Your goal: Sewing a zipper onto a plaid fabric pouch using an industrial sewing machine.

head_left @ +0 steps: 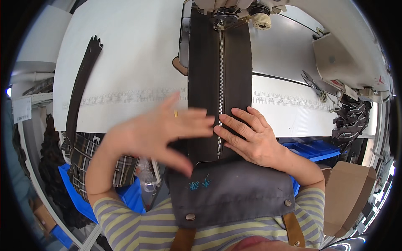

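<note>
A dark brown fabric piece [238, 71] runs lengthwise from the sewing machine [219, 21] toward me, its near end by my apron. Down its middle lies a silver metal zipper [221, 62], whose far end is under the machine's presser foot area. My right hand [253, 136] rests on the fabric right of the zipper, fingers stretched out, fingertips at the teeth. Blurred by motion, my left hand [163, 129] has its fingers spread, with the fingertips over the fabric's left half. Whether it touches the cloth I cannot tell. Neither hand grips anything.
A narrow dark fabric strip [83, 79] lies at the table's left, above plaid cloth [86, 161]. Scissors [314, 85] and a dark fabric bundle [351, 119] are at the right. Blue bins [314, 148] and a cardboard box [349, 192] stand below the table edge.
</note>
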{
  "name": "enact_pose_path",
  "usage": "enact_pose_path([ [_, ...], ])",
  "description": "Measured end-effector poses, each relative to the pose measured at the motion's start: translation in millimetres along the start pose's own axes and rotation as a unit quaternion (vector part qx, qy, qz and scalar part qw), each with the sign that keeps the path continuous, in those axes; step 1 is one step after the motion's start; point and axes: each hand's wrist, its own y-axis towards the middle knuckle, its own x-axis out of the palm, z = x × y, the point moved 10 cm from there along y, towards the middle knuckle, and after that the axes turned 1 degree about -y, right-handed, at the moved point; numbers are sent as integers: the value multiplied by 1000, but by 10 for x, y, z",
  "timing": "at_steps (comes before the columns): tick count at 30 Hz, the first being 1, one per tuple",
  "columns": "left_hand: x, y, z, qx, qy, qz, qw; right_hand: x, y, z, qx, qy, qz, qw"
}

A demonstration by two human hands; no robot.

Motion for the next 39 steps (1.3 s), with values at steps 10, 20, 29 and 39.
enact_pose_path([
  [10, -757, 472, -689, -79, 317, 399, 857, -28, 35, -29, 7, 0, 0, 1000],
  [20, -792, 505, -666, -84, 296, 399, 864, -31, 58, -26, 9, -19, 3, 1000],
  [29, -794, 553, -726, -98, 286, 379, 875, -48, 127, 52, 6, -15, -4, 1000],
  [39, -732, 538, -589, -85, 340, 408, 843, -53, 219, 197, 21, -24, -20, 999],
])
